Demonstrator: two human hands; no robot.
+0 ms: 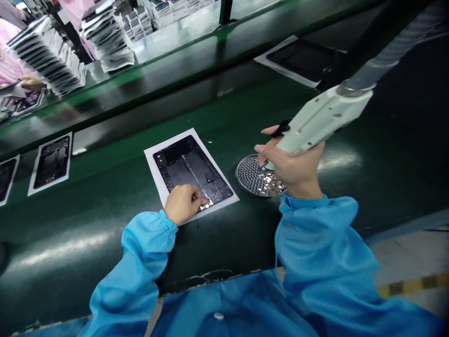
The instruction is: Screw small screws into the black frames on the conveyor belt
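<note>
An electric screwdriver (pixel 321 119) with a pale green body is gripped in my right hand (pixel 298 166). Its lower end is over a round perforated metal dish (pixel 248 174) with many small screws (pixel 271 183) on its right part; my fingers partly hide the tip. To the left, a black tablet housing (pixel 194 166) lies open side up on a white sheet (pixel 153 161). My left hand (pixel 183 202) rests at its near edge, fingers bent together on a small circuit board (pixel 206 204). A thin dark cable end (pixel 198 222) sticks out past the sheet's near edge.
More housings on white sheets lie on the green belt at left (pixel 52 159) and far right (pixel 303 58). Behind a rail stand stacks of sheeted housings (pixel 49 54); a co-worker's hand (pixel 31 83) is beside them. A grey hose (pixel 396 47) runs up from the screwdriver.
</note>
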